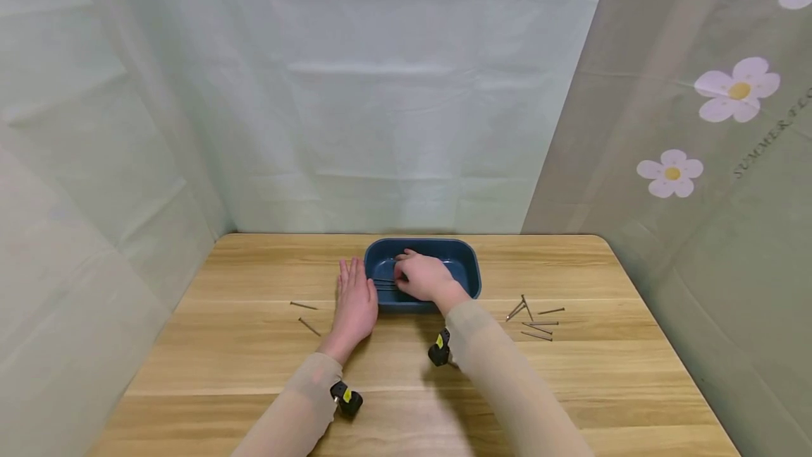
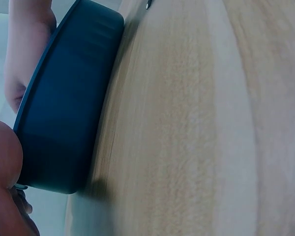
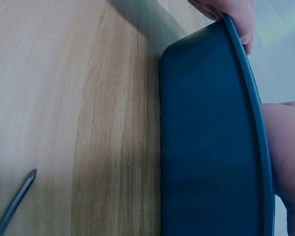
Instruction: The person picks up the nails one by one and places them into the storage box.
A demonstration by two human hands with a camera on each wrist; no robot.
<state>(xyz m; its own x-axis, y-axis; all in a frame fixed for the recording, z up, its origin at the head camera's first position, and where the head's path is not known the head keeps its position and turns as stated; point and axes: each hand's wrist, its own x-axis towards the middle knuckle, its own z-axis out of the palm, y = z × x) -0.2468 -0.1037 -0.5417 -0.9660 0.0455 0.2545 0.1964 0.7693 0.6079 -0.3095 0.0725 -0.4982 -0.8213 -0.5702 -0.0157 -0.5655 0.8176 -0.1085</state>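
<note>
A dark blue rectangular tray [image 1: 421, 307] stands near the table's back edge. Against its left end lies my left hand [image 1: 355, 305], fingers straight and thumb at the rim; the left wrist view shows the tray's outer wall [image 2: 69, 103] beside that hand. My right hand [image 1: 423, 275] reaches over the front rim into the tray, its fingers curled and pinching at the ends of thin metal nails [image 1: 384, 285]. Several nails lie side by side in the left part of the tray, partly covered by those fingers. In the right wrist view the tray wall hides the right fingertips.
Several loose nails [image 1: 538, 324] lie on the wooden table [image 1: 393, 400] right of the tray. Two more nails [image 1: 309, 326] lie to the left. Another nail [image 3: 15, 201] is in front of the tray, near the right wrist. Curtains [image 1: 393, 104] hang behind and at both sides.
</note>
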